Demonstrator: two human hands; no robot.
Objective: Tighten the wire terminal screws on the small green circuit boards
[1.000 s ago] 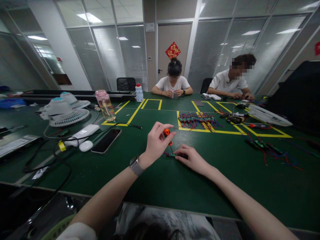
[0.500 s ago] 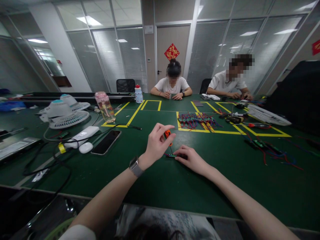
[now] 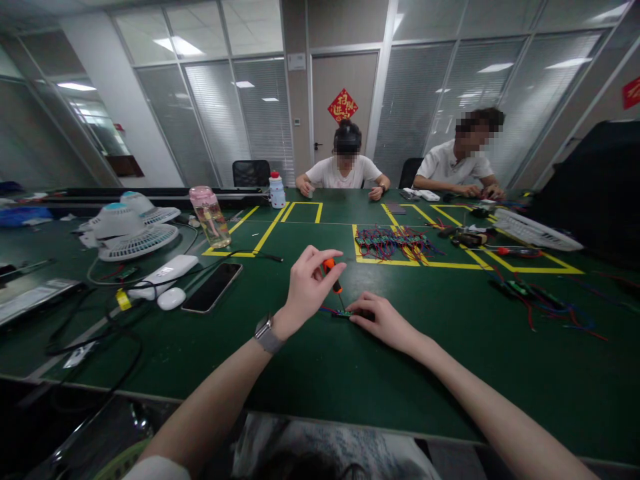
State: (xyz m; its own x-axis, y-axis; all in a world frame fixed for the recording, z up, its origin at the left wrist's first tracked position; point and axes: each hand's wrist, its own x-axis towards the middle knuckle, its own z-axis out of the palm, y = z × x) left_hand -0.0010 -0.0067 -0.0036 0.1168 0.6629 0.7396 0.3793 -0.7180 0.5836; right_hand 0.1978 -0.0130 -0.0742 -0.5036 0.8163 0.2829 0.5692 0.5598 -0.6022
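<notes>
1. Holding a slim orange-and-black screwdriver (image 3: 337,287) with a thin metal shaft in the left hand (image 3: 311,283), with thumb and fingers curved around the handle. Cannot tell which fingers press on it.
2. Tilted, handle up, shaft running down to a narrow green circuit board (image 3: 341,314). Too small to tell whether tip and board touch.
3. Pinching the right end of that board between thumb and fingertips of the right hand (image 3: 383,321).
4. Lying on the dark green tabletop (image 3: 300,373), between both hands, with thin red and blue wires (image 3: 327,310) at the board's left end.
5. Around the left wrist, a silver watch with a grey band (image 3: 269,335).
6. Beyond the right hand, inside yellow tape lines (image 3: 383,261), a row of green boards with tangled red and blue wires (image 3: 395,241).
7. Left of the left hand, a black-screened phone (image 3: 213,288), then a rounded white case (image 3: 171,299).
8. Across the table, seated, two co-workers in white shirts (image 3: 327,173) (image 3: 434,162).
</notes>
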